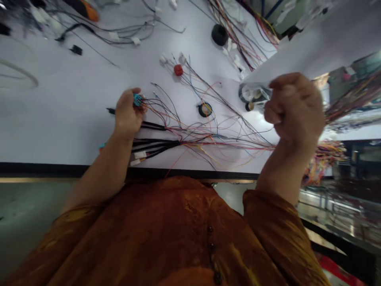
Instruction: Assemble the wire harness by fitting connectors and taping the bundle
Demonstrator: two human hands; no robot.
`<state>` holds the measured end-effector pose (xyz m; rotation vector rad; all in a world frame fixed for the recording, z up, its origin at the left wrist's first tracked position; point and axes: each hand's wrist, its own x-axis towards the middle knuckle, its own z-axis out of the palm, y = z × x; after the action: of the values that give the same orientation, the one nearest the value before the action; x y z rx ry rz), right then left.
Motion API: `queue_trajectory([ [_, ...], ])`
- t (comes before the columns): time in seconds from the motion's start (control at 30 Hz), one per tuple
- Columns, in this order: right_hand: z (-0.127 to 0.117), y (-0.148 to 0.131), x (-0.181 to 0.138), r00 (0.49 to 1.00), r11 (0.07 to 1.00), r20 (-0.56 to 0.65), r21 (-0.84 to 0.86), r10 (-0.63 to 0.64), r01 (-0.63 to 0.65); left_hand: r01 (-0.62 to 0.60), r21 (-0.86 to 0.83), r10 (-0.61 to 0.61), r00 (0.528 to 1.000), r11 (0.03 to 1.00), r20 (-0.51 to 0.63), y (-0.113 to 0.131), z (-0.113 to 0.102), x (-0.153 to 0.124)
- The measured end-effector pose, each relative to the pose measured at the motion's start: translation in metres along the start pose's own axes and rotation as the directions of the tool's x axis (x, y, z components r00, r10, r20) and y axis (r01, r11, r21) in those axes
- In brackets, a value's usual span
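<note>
Fingers [136, 90] of the left hand [127, 113] closed round the blue plug [137, 99], which sits at their tips above or on the desk [74, 87]; contact with the desk cannot be told. The plug is too small and too covered for its own long axis to be read; its wires [160, 109] give the direction instead, leaving its right side and fanning rightward, sloping slightly toward the wearer. Black tubes [169, 144] lie on the near side of the plug. The right hand [297, 105] is raised well to the right of the plug, its fingers curled inward; whether they pinch anything cannot be told. A tape roll [205, 109] lies between that hand and the plug. The left hand is the nearer, touching. Judged from this layout, the key relation is the plug's wired side facing the right hand.
</note>
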<state>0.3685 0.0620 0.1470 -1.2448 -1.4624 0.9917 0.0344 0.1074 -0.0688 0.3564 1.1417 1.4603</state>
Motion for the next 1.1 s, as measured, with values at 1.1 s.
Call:
queue_trajectory([
  [1.1, 0.214, 0.115, 0.034, 0.905, 0.929, 0.424, -0.331, -0.010, 0.166, -0.268, 0.197, 0.218, 0.945, 0.943, 0.243, -0.001, -0.012, -0.012],
])
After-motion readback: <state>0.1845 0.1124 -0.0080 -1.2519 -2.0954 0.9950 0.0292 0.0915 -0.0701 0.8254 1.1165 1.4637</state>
